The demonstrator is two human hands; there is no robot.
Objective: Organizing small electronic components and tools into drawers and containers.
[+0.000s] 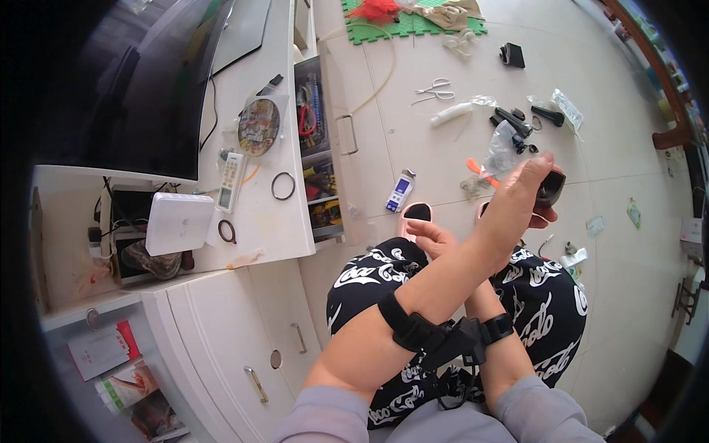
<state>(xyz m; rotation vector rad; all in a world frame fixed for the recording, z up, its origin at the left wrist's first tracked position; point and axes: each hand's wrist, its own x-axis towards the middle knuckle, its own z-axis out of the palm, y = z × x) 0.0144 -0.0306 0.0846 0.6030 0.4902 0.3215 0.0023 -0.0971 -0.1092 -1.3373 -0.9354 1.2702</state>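
My forearms cross above my knees, the left one passing over the right. At the right, my left hand (523,185) is closed around a dark, hollow, glossy piece (551,187), whose exact kind I cannot tell. My right hand (435,238) hangs by my knee at the left, fingers apart, with nothing visible in it; part of it is hidden by the left forearm. Beyond the left hand, black flashlight-like tubes (514,122) and a clear plastic bag (501,145) lie on the tiled floor (620,160). An orange strip (481,170) is beside the bag.
An open drawer (348,133) holding tools juts from the white desk (266,221) at the left. White-handled scissors (437,89), a white tube (451,113), a blue-and-white box (400,191) and a black folded item (512,55) lie on the floor. A remote control (230,183) sits on the desk.
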